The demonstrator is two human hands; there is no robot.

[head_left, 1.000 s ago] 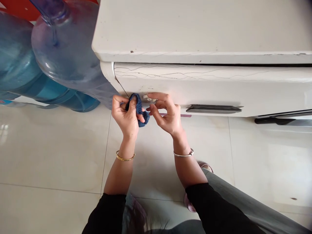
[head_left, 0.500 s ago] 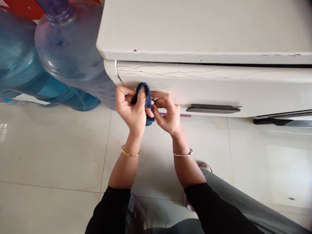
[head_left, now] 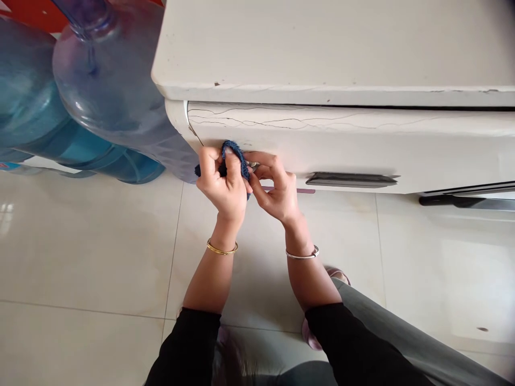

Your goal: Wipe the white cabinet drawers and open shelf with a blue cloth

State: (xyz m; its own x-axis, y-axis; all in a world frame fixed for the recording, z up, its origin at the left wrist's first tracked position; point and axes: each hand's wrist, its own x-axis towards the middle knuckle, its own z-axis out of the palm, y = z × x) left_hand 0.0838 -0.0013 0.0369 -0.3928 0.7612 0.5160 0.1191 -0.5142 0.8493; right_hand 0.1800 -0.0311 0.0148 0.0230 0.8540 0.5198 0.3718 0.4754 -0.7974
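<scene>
My left hand [head_left: 223, 185] is closed around a dark blue fuzzy cloth [head_left: 235, 153], which loops up over the thumb. The cloth lies close against the cracked white front panel [head_left: 281, 134] of a cabinet, near its left end. Right beside it, the bent fingers of my right hand [head_left: 277, 185] pinch a small shiny metal piece [head_left: 252, 165] at the panel. Fingers and cloth hide most of that piece, so I cannot tell its kind. Further right on the panel is a dark grey handle [head_left: 352, 179].
Large blue water jugs [head_left: 108, 86] stand on the left, close to the cabinet's corner. The cabinet's white top [head_left: 322, 43] overhangs the panel and has chipped edges. A black bar [head_left: 446, 200] juts out at the right. Pale floor tiles [head_left: 100, 241] lie below.
My left hand has shifted slightly right and turned with the cloth, whose lower end is now mostly hidden and whose other end shows at the left. My right hand has hardly moved.
</scene>
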